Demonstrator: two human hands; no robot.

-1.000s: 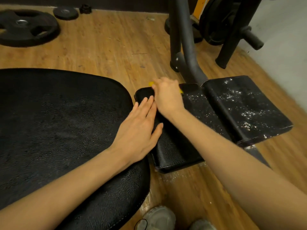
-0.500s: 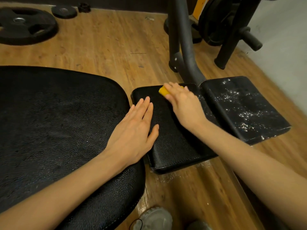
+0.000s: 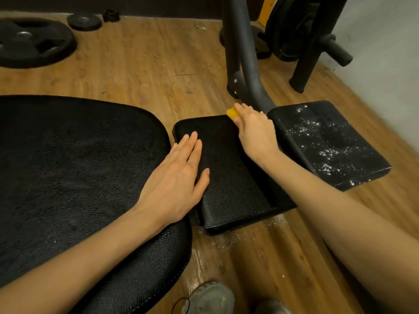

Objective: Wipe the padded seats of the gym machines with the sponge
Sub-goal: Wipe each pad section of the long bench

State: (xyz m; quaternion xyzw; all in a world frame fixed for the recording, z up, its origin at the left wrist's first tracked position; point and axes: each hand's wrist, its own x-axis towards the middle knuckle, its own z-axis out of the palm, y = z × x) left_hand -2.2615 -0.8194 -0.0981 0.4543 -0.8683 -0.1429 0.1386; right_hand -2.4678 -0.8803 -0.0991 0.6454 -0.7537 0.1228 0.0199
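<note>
The right hand (image 3: 254, 130) grips the sponge (image 3: 232, 113) at the pad's (image 3: 231, 177) 12 o'clock edge. The left hand (image 3: 179, 175) lies flat, fingers straight, at the pad's 9 o'clock side.

Yellow sponge (image 3: 232, 113) at far edge of clean black pad (image 3: 229, 175); rt pad (image 3: 328, 143) w/ white specks.

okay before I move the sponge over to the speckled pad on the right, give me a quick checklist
1. Sponge held in right hand: ok.
2. Left hand flat, steadying the middle pad: ok.
3. Middle pad free of white specks: ok.
4. Right pad clean: not ok, white specks all over.
5. Sponge wet enough: cannot tell.
6. Floor under the middle pad clean: not ok, white residue there.
</note>
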